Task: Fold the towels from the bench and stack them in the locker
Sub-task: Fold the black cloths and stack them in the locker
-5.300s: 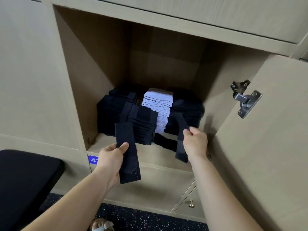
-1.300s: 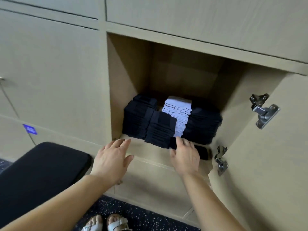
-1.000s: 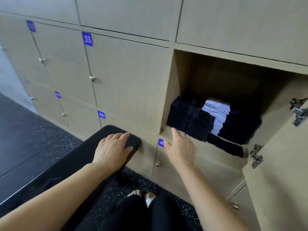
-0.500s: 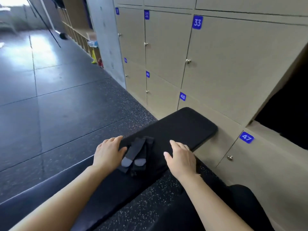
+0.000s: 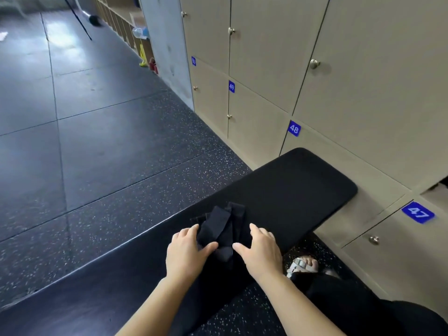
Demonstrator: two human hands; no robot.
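On the black padded worktop [image 5: 291,185], near its middle, lies a small loose heap of dark towels [image 5: 224,225], its strips overlapping at angles and not yet folded flat. My left hand [image 5: 186,253] rests against the heap's left side, fingers loosely spread and thumb reaching across its near end. My right hand [image 5: 263,249] mirrors it on the right side, thumb pointing in toward the other. Neither of my hands is closed round the cloth; both bracket it, touching. Beyond the worktop's rounded end stand beige locker doors [image 5: 266,57] bearing tag 48 [image 5: 294,128] and tag 47 [image 5: 418,212] in blue. Beside the worktop's right edge my sandalled foot [image 5: 303,264] shows on the speckled floor [image 5: 121,190].
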